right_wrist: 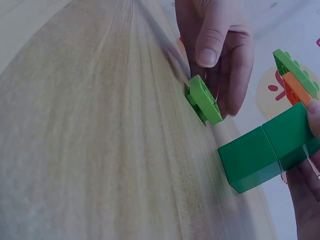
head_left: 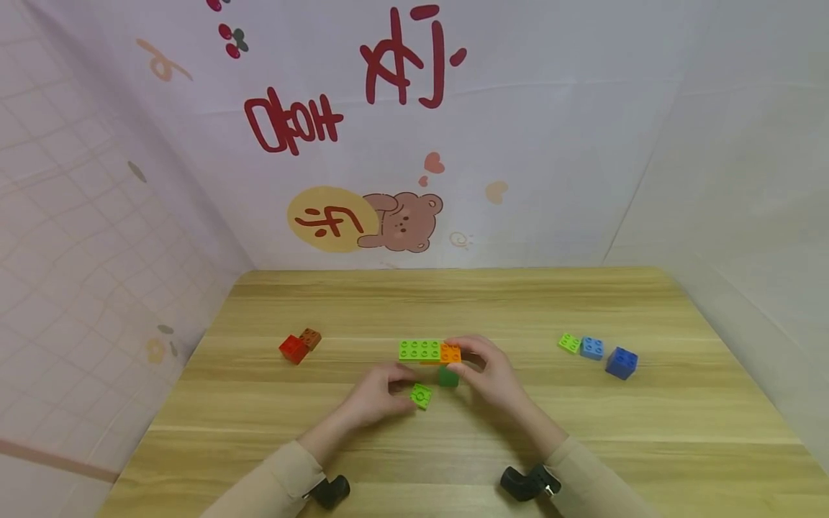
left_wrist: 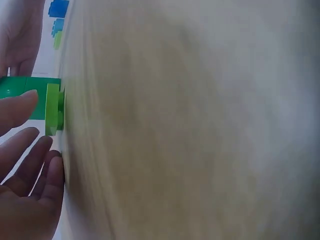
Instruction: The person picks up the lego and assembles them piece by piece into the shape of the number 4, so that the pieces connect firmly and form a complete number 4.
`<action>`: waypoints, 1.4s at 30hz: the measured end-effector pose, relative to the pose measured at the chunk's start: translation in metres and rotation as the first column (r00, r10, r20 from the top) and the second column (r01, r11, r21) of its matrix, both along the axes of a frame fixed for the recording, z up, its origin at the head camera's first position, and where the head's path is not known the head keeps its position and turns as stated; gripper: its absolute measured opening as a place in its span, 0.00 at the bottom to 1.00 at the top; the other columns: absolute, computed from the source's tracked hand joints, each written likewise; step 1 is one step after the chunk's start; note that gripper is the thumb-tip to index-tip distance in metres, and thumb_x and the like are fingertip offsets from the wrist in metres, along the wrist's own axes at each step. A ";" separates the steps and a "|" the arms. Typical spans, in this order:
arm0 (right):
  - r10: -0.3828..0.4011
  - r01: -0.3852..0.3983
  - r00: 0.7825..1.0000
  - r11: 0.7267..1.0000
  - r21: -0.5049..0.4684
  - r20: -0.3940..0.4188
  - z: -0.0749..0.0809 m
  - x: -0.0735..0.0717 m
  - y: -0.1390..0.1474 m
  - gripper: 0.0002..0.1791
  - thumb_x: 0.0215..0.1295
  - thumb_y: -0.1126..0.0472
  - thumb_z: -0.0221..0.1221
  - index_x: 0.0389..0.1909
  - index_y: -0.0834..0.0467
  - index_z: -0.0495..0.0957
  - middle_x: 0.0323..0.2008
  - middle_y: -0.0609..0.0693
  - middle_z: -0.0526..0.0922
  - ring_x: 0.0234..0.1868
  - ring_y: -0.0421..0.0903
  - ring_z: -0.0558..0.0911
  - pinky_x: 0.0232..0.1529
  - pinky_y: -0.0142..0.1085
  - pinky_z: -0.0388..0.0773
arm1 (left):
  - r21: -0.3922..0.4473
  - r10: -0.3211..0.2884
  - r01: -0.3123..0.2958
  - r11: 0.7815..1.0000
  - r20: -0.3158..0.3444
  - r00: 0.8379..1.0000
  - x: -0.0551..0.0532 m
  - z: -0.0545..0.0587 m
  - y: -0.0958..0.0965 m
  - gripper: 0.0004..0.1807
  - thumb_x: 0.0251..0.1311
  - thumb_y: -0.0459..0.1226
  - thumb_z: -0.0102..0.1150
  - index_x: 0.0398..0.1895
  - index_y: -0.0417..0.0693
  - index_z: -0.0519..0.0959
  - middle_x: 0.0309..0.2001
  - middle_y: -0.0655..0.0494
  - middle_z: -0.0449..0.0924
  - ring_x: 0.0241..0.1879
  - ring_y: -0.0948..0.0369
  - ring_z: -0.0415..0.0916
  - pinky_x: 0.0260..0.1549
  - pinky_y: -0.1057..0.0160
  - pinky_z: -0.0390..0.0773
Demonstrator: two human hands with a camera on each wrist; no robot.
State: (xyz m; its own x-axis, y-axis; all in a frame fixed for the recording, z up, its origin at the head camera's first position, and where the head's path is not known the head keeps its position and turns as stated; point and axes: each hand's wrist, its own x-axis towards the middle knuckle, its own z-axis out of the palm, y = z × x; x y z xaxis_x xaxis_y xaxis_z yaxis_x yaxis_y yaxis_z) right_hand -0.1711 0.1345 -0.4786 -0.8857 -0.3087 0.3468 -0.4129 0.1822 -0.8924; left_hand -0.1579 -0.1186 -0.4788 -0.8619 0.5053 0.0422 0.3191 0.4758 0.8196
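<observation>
Right hand (head_left: 490, 373) gripped a block stack, thumb and fingers closed on its orange piece (head_left: 451, 354) and dark green blocks (right_wrist: 272, 145). Stack order, going up: two dark green blocks, then the orange piece, then a long light green plate (head_left: 419, 350) on top, jutting out toward the person's left. Stack was over the middle of the wooden table (head_left: 414, 467); couldn't tell if its bottom touched the tabletop.

Left hand (head_left: 377, 396) was low at the table, just left of a small lime plate (head_left: 421, 396). Its fingers were moderately wide, loosely bent, thumb apart from the rest, nothing held; contact with the plate couldn't be told. Small lime plate lay upside down, studs toward the table, just beside the stack's lower end.

Off to the left, well apart: red block (head_left: 293, 350) right beside a brown block (head_left: 311, 339). Off to the right, a loose row: lime block (head_left: 569, 343), light blue block (head_left: 592, 348), dark blue block (head_left: 622, 363). Beige sleeves (head_left: 285, 475) on both arms, black device (head_left: 332, 493) at each wrist. Behind the table, white cloth (head_left: 550, 144) with a printed bear (head_left: 409, 224) and red lettering (head_left: 411, 61).
</observation>
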 end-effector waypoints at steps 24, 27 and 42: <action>-0.017 0.017 1.000 1.000 0.019 0.025 0.010 0.005 -0.004 0.20 0.60 0.74 0.65 0.54 0.68 0.79 0.52 0.61 0.79 0.53 0.55 0.79 0.56 0.55 0.75 | -0.088 -0.005 0.004 0.996 -0.012 1.000 0.002 -0.006 0.003 0.19 0.52 0.36 0.75 0.49 0.48 0.86 0.45 0.59 0.80 0.44 0.60 0.75 0.45 0.59 0.77; -0.018 0.018 1.000 1.000 0.011 0.020 -0.001 0.000 -0.003 0.21 0.60 0.73 0.66 0.55 0.65 0.79 0.52 0.59 0.79 0.53 0.54 0.79 0.55 0.54 0.76 | -0.049 0.018 -0.018 0.999 0.003 1.000 0.001 -0.005 -0.001 0.18 0.53 0.35 0.74 0.48 0.47 0.86 0.43 0.59 0.80 0.40 0.61 0.76 0.40 0.63 0.78; -0.014 0.014 0.998 1.000 -0.005 -0.053 -0.005 -0.002 -0.001 0.20 0.59 0.71 0.67 0.54 0.64 0.80 0.50 0.58 0.81 0.50 0.46 0.80 0.52 0.46 0.79 | 0.089 0.138 -0.144 0.986 0.068 0.988 -0.001 0.003 -0.019 0.19 0.53 0.28 0.70 0.49 0.35 0.80 0.45 0.47 0.81 0.41 0.55 0.79 0.41 0.63 0.80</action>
State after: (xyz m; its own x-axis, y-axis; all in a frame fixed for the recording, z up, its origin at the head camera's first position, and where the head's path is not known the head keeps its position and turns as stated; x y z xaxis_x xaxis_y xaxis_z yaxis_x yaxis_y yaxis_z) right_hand -0.1733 0.1335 -0.4837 -0.8702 -0.2950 0.3947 -0.4572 0.1845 -0.8700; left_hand -0.1590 -0.1376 -0.4760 -0.9265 0.3752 0.0284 0.2021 0.4327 0.8786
